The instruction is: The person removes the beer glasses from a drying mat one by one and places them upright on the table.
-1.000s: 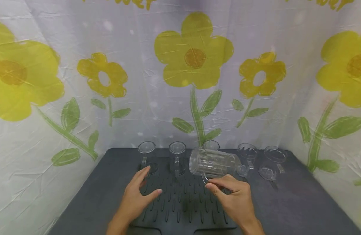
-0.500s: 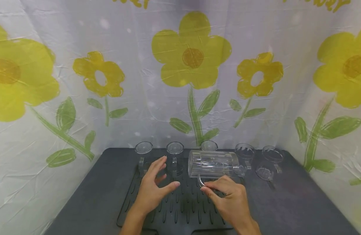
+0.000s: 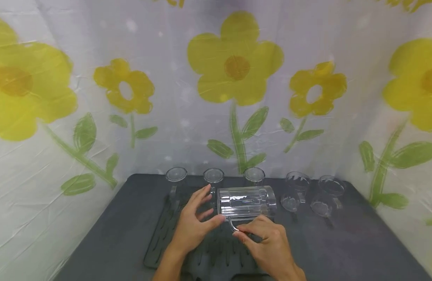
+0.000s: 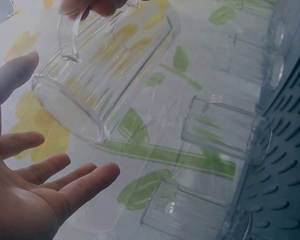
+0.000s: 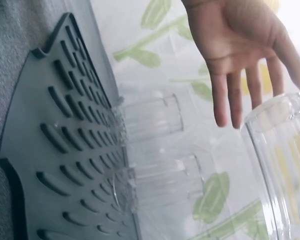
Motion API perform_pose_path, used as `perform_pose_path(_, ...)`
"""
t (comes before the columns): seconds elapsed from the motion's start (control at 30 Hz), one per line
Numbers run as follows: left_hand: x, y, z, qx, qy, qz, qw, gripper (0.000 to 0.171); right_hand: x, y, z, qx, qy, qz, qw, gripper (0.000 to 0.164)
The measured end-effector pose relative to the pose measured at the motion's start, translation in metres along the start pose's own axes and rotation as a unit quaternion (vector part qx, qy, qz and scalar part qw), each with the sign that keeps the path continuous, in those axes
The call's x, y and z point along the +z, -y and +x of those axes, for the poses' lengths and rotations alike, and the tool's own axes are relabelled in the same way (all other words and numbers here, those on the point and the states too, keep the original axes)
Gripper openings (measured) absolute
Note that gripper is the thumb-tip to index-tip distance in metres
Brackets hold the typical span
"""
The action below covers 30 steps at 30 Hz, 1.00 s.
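Note:
A clear ribbed glass mug (image 3: 245, 201) lies sideways in the air over the dark drying mat (image 3: 159, 242). My right hand (image 3: 268, 244) pinches its handle (image 3: 233, 224) between thumb and fingers. Beside the mug's left end is my left hand (image 3: 192, 226), fingers spread and holding nothing. In the head view the left thumb tip overlaps the mug's edge; the left wrist view shows a gap between the thumb and the mug (image 4: 105, 75). The right wrist view has the left palm (image 5: 235, 35) facing the mug.
Three clear mugs stand in a row at the back of the mat, including one at the left (image 3: 176, 175) and one in the middle (image 3: 254, 175). Two more mugs (image 3: 296, 191) stand right of the mat on the dark table (image 3: 342, 246). Behind hangs a flowered curtain (image 3: 180, 132).
The held mug has come left and slightly down, levelling from its tilt, with the right hand on its handle. My left hand has moved right, up to the mug's end.

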State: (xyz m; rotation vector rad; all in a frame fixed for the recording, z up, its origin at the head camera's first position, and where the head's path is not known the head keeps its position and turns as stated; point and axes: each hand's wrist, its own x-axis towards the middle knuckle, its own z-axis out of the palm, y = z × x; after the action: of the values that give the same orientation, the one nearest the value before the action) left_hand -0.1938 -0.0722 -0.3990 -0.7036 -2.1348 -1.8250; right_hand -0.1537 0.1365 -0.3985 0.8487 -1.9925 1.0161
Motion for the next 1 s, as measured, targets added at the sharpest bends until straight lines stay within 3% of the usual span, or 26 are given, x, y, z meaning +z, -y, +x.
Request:
perform_pose_path(0.3, 0.001, 0.0, -0.001, -0.006, 0.016, -0.012, 0.9998, 0.071, 0.002, 0.0, -0.003, -0.016, 0.031, 0.035, 0.999, 0.018)
perform_pose_path(0.5, 0.001, 0.0, -0.001, -0.024, -0.001, -0.022, 0.9995, 0.063, 0.0, -0.002, -0.004, -0.013, 0.046, 0.066, 0.997, 0.021)
perform_pose_path(0.6, 0.001, 0.0, 0.0, -0.019, -0.021, -0.032, 0.9991, 0.06, -0.003, -0.001, -0.001, -0.014, 0.01, 0.068, 0.998, 0.024)
perform_pose_path(0.7, 0.001, -0.004, 0.001, -0.015, -0.053, -0.03, 0.998, 0.06, -0.007, 0.002, 0.006, -0.015, -0.072, 0.064, 0.995, 0.022)
perform_pose_path(0.77, 0.001, -0.004, 0.002, -0.013, -0.071, -0.021, 0.9971, 0.06, -0.009, 0.003, 0.008, 0.015, -0.124, 0.054, 0.991, 0.022)
perform_pose_path(0.87, 0.001, -0.006, 0.003, -0.016, -0.088, -0.009, 0.9959, 0.062, -0.012, 0.005, 0.008, 0.15, -0.155, 0.04, 0.976, 0.019)
perform_pose_path(1.0, 0.002, -0.002, 0.003, -0.013, -0.109, -0.002, 0.994, 0.062, -0.014, 0.009, 0.009, 0.362, -0.09, 0.018, 0.928, 0.025)
